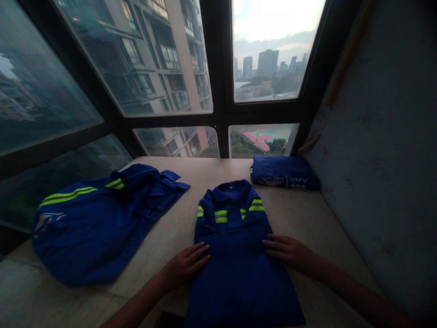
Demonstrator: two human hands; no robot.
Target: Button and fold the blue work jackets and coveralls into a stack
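A blue work shirt (pixel 237 269) with yellow-green and grey stripes lies face up in front of me, its collar toward the window and its sides folded in. My left hand (pixel 186 266) rests on its left edge, fingers stretched out and a little apart. On the right edge lie the spread fingertips of my right hand (pixel 290 253). Neither hand grips the cloth. The lower end of the shirt runs out of the picture.
A loosely crumpled blue garment (pixel 99 232) with similar stripes lies at the left. Near the right wall (pixel 382 173) sits a folded blue garment (pixel 283 173) with white lettering. Dark-framed windows (pixel 221 109) stand behind the pale stone surface (pixel 170 228).
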